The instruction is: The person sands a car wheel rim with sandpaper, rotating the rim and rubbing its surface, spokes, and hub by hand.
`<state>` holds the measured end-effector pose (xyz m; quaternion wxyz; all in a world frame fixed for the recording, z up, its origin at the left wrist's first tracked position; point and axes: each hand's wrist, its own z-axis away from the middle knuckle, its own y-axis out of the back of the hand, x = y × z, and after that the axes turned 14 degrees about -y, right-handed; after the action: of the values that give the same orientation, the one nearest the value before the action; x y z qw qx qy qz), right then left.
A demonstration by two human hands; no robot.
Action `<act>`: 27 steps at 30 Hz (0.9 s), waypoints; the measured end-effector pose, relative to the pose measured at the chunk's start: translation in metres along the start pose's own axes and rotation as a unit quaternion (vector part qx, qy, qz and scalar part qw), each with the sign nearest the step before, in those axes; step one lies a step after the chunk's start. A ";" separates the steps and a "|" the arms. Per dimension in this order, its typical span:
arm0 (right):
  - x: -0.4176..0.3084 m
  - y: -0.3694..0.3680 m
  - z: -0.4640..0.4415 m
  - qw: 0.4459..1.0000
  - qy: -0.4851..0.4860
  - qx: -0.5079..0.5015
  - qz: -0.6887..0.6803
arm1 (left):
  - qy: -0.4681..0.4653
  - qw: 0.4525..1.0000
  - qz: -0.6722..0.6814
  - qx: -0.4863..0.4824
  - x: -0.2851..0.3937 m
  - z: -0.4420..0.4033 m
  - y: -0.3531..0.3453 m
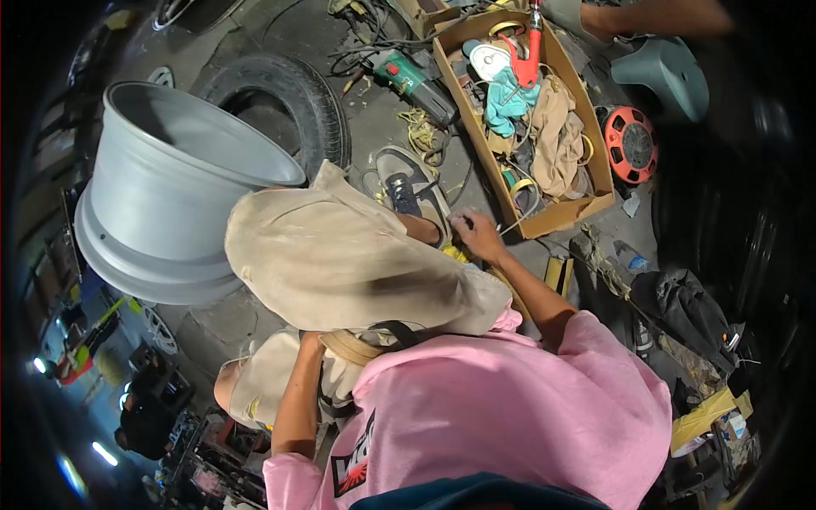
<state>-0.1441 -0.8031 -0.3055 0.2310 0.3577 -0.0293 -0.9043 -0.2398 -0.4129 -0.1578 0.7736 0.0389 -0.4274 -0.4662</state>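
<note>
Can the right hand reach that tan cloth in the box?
Probably yes: the right hand is near the open box, and the tan cloth lies on top, seemingly with just the box's side between.

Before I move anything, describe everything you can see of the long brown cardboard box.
The long brown cardboard box is rectangular and open-topped, with thin-looking walls. It stands on the dark grey floor, its far end toward the picture's top. It is heaped with things, including turquoise cloth and crumpled tan cloth; a bright red tool shows at the far end. The right hand is close to its near left corner, but whether they touch is unclear.
</note>
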 end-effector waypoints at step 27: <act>-0.049 -0.009 -0.103 0.886 0.213 -0.195 0.362 | -0.115 0.986 0.113 -0.047 0.151 0.001 0.010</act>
<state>-0.0484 -0.7626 -0.3531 0.6085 0.4540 0.0703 -0.6470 -0.2035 -0.5206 -0.0580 0.7680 -0.0993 -0.4928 -0.3968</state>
